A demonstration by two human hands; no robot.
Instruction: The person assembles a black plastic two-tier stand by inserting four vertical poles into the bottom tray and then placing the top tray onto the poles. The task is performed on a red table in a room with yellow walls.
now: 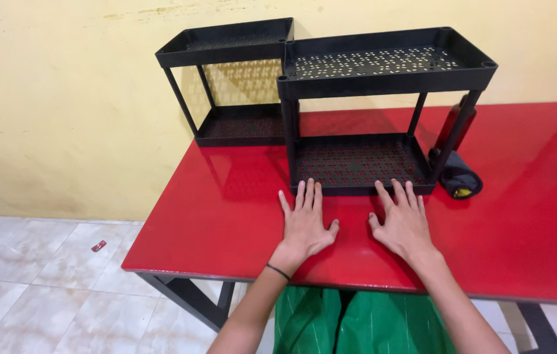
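Glossy red table (226, 216), two black racks (383, 118) with dotted perforated shelves, a pale yellow wall (62, 98), green striped cloth (364, 324), and a thin black wristband (278, 271).

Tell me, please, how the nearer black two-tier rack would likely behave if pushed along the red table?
The nearer rack looks like perforated plastic on thin posts, so probably light and easily slid on the glossy table. Being tall with open sides, it might tip or wobble if pushed at the top tray.

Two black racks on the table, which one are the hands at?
The nearer, right-hand rack: both hands' fingertips reach its lower shelf edge. The other rack stands back-left by the wall.
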